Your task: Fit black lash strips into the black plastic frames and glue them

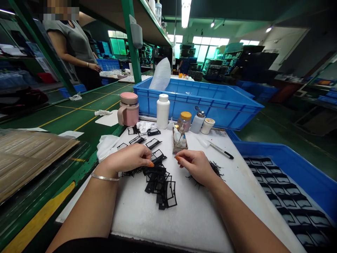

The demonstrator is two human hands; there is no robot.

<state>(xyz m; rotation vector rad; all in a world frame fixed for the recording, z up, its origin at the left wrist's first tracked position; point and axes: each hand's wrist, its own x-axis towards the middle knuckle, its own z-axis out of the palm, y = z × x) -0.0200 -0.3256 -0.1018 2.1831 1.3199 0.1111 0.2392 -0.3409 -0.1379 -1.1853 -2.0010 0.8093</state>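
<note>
My left hand (131, 158) is closed, with thumb and fingers at the near edge of a small black plastic frame (158, 156) that has a clear opening. Below it, more such frames (170, 195) lie overlapped in a loose pile on the white tabletop. My right hand (196, 165) hovers to the right of the pile, thumb and forefinger pinched; whatever is between them is too small to make out. Under and beside that hand spreads a heap of thin black strips (217, 170). Farther back, several single frames (153, 143) are set out on the left.
Behind the hands stand a small box (180, 142), a white bottle (163, 111), a jar (185, 121), a pump bottle (198, 121) and a pink mug (129, 109). A knife (221, 150) lies right. Blue crates (200, 105) stand behind; another bin (292, 154) holds rows of frames. A person (73, 52) stands back left.
</note>
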